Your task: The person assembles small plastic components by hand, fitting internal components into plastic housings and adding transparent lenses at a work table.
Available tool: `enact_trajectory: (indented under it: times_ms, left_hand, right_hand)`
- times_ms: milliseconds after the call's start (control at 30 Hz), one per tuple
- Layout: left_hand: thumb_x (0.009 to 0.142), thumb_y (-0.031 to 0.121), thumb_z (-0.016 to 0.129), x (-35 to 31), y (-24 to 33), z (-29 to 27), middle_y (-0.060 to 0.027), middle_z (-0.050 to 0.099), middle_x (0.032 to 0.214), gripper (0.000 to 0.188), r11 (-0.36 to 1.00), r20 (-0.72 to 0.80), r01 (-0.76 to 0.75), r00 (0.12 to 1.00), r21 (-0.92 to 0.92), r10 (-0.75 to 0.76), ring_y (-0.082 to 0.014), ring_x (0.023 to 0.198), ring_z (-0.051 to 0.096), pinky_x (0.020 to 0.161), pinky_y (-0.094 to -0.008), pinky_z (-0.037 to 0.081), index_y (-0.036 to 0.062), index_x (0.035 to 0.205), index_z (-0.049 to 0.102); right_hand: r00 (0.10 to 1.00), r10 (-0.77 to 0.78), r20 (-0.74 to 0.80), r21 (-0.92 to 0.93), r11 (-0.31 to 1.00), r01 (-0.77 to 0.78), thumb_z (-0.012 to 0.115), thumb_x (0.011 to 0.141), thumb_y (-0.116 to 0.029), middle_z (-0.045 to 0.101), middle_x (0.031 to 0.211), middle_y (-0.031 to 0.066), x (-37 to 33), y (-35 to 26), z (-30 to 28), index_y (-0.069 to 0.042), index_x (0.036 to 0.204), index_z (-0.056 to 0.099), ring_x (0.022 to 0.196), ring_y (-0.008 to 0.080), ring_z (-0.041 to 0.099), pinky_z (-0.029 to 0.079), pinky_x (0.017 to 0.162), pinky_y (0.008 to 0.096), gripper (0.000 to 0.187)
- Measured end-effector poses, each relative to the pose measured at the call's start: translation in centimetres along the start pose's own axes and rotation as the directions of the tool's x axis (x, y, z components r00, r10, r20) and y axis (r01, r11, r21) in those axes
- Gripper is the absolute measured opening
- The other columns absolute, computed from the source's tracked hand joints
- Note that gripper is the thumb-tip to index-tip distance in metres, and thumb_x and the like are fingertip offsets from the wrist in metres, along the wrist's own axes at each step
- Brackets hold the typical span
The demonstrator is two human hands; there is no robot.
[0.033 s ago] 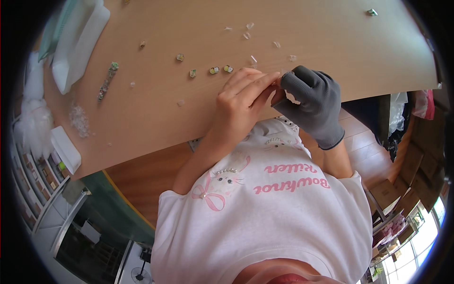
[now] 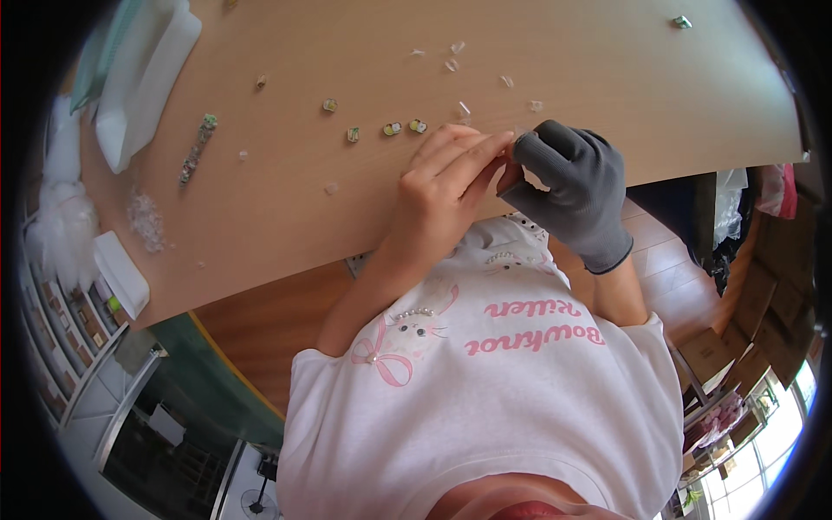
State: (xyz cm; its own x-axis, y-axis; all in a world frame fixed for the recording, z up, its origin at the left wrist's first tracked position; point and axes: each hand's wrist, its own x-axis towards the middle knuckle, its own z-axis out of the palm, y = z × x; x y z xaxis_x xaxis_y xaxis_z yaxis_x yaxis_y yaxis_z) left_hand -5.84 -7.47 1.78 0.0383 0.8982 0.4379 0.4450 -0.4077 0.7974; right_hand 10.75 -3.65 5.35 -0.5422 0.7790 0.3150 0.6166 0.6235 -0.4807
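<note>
My bare left hand (image 2: pixel 451 178) and my right hand (image 2: pixel 574 186), in a grey knit glove, meet at the table's near edge. Thumbs and fingers of both are pinched together, fingertips almost touching. A tiny clear sliver (image 2: pixel 520 133) shows by the gloved fingertips; the rest of what they grip is hidden. Just left of my left fingers lie two small parts with yellowish-white tops (image 2: pixel 406 127). Farther left are a small green-and-gold piece (image 2: pixel 353 134) and another like it (image 2: pixel 330 105). Beyond the hands, several clear plastic bits (image 2: pixel 451 65) are scattered, one clear piece (image 2: pixel 464 109) close by.
On the left of the wooden table (image 2: pixel 286 199) lie a filled clear tube (image 2: pixel 198 149), a heap of clear bits (image 2: pixel 146 221), a long white tray (image 2: pixel 149 87) and a small white tray (image 2: pixel 121 273). A green piece (image 2: pixel 682 22) lies far right. Dark bags (image 2: pixel 693 212) hang beyond the right edge.
</note>
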Motion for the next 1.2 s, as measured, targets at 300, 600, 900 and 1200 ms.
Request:
enact_trajectory:
  times_ms: [300, 600, 900, 1200]
  left_hand:
    - [0.083, -0.008, 0.071, -0.4, 0.1, -1.2, -0.0081, 0.072, 0.094, 0.029, 0.833, 0.157, 0.397, 0.918, -0.386, -0.364, -0.0145, 0.085, 0.067, 0.069, -0.0270, 0.055, 0.0011, 0.111, 0.071]
    - [0.084, -0.003, 0.074, 0.2, 0.4, -1.8, -0.0063, 0.070, 0.091, 0.021, 0.853, 0.036, 0.380, 0.918, -0.359, -0.394, -0.0125, 0.083, 0.066, 0.068, -0.0260, 0.054, 0.0011, 0.104, 0.068]
    - [0.079, -0.008, 0.074, 2.1, 1.2, -1.4, -0.0067, 0.068, 0.091, 0.038, 0.978, 0.074, 0.209, 0.975, 0.000, -0.209, -0.0129, 0.081, 0.066, 0.073, -0.0266, 0.052, 0.0046, 0.115, 0.071]
    - [0.085, -0.009, 0.070, 2.0, 1.5, -2.3, -0.0057, 0.068, 0.100, 0.032, 0.879, 0.292, 0.446, 0.875, -0.171, -0.387, -0.0136, 0.094, 0.067, 0.084, -0.0273, 0.055, 0.0003, 0.116, 0.066]
  right_hand:
    - [0.955, 0.256, 0.151, 0.544, 0.785, -0.297, 0.067, 0.067, 0.004, 0.055, 0.066, 0.0056, 0.7, 0.5, -2.3, -0.006, 0.073, 0.061, 0.055, 0.0155, 0.057, 0.043, 0.053, 0.0276, 0.013]
    - [0.958, 0.282, 0.053, 0.289, 0.914, -0.285, 0.080, 0.079, -0.012, 0.064, 0.071, 0.0042, 0.3, 1.3, -1.8, -0.005, 0.081, 0.065, 0.060, 0.0140, 0.065, 0.048, 0.055, 0.0261, 0.017]
    - [0.969, 0.247, 0.021, 0.387, 0.891, -0.236, 0.076, 0.080, -0.009, 0.064, 0.078, 0.0029, 0.7, 1.2, -1.0, -0.009, 0.092, 0.069, 0.059, 0.0146, 0.062, 0.046, 0.053, 0.0277, 0.014]
    - [0.986, -0.161, -0.047, 0.121, 0.979, 0.166, 0.078, 0.073, -0.013, 0.057, 0.071, 0.0040, 0.1, 3.4, -1.1, -0.012, 0.091, 0.071, 0.065, 0.0234, 0.061, 0.046, 0.057, 0.0339, 0.019]
